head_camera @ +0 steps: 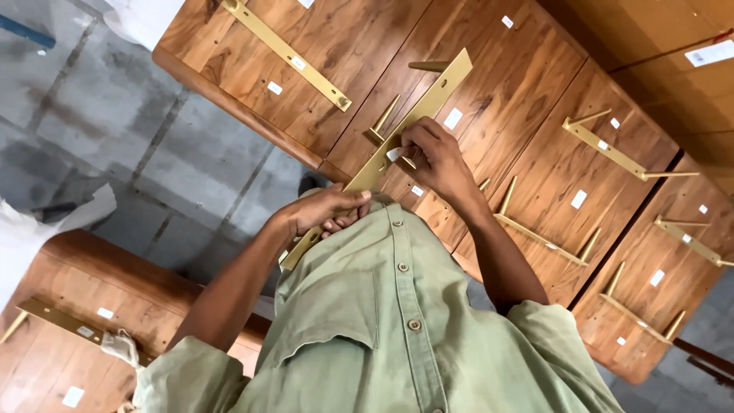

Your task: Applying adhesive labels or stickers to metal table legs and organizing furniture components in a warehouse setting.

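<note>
I hold a long flat brass-coloured metal bar [428, 95] with two pegs sticking out of it, slanted from my chest up to the right. My left hand [325, 210] grips its lower part, near my green shirt. My right hand [432, 157] pinches a small white sticker [393, 154] on the bar's middle, just beside one peg. The bar's lower end pokes out below my left hand.
Several wooden cabinet panels [535, 84] lie side by side on the grey floor [115, 130], each carrying a similar brass bar [287, 53] and small white stickers. Another wooden panel [99, 283] with a brass bar lies at lower left, with white wrapping beside it.
</note>
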